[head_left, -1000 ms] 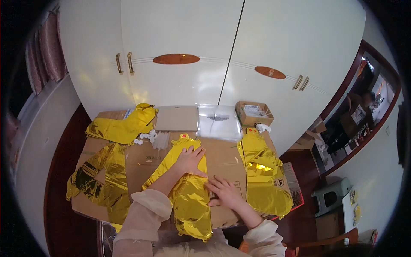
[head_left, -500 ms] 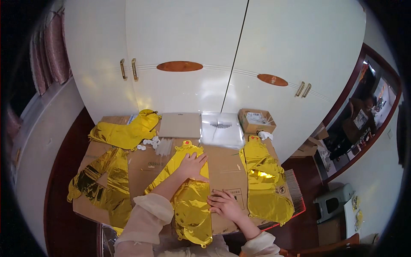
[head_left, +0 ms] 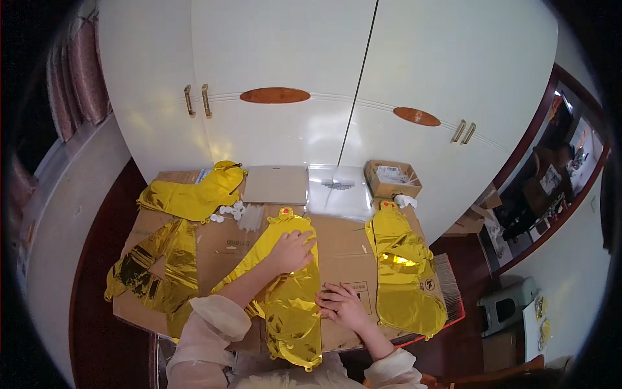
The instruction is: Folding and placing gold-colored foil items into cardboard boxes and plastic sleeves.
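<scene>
Compared with half a second ago, the left hand [head_left: 291, 251] has drawn its stretched thumb in and now keeps its fingers closer together; the right hand [head_left: 345, 308] has remained almost in the same place. Under the left palm lies the middle gold foil piece [head_left: 293, 298], flat on the cardboard [head_left: 343, 249] of the worktop, its lower end toward the person. Left grip is wide and laid on the foil. Right fingertips are at the foil's right edge; whether this grip pinches it, I cannot tell. Another gold foil piece [head_left: 408, 292] lies to the right. Behind the middle piece are small white discs [head_left: 232, 211], a grey board [head_left: 275, 185] and clear plastic bags [head_left: 337, 198].
</scene>
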{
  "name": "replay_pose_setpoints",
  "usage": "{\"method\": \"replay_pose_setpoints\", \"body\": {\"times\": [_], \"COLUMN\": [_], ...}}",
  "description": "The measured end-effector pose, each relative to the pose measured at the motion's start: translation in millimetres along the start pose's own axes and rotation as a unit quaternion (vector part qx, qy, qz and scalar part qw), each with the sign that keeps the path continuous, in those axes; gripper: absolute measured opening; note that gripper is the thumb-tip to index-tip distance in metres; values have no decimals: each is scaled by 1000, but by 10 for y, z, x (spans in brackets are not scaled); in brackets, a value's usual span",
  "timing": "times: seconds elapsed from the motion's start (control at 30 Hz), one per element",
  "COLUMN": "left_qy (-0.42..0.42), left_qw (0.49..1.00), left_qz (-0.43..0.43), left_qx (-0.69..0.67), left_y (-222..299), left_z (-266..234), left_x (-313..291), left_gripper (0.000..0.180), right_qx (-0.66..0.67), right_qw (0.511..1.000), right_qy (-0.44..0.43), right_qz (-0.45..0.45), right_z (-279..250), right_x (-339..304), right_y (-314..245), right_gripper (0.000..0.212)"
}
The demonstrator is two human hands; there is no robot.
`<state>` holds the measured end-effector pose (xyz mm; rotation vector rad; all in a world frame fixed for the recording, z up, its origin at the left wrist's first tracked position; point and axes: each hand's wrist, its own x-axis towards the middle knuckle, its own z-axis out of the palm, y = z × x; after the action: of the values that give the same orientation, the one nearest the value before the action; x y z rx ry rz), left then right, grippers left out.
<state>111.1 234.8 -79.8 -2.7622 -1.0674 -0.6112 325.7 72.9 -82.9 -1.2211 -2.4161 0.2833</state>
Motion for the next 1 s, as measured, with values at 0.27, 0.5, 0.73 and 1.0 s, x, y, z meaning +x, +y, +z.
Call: {"method": "replay_pose_setpoints", "body": {"times": [0.27,0.5,0.73,1.0], "left_qy": [25,-51,-84,-93], "left_qw": [1000,998,996,996], "left_qz": [16,-8,8,1], "left_qx": [-5,-24,-3,-6], "left_y": [64,66,62,27], "left_z": [87,74,17,8], "left_x": [-123,-103,-73,-28], "left_gripper": [38,46,50,55], "right_qx": [-7,-17,-19,-10], "right_qw": [1000,1000,1000,1000], "right_qy": [4,8,12,10], "right_qz": [-10,-14,-12,-10], "right_z": [18,39,47,36], "right_x": [-5,-17,-20,-13], "right_y": [7,26,29,22], "right_gripper": [30,30,31,30]}}
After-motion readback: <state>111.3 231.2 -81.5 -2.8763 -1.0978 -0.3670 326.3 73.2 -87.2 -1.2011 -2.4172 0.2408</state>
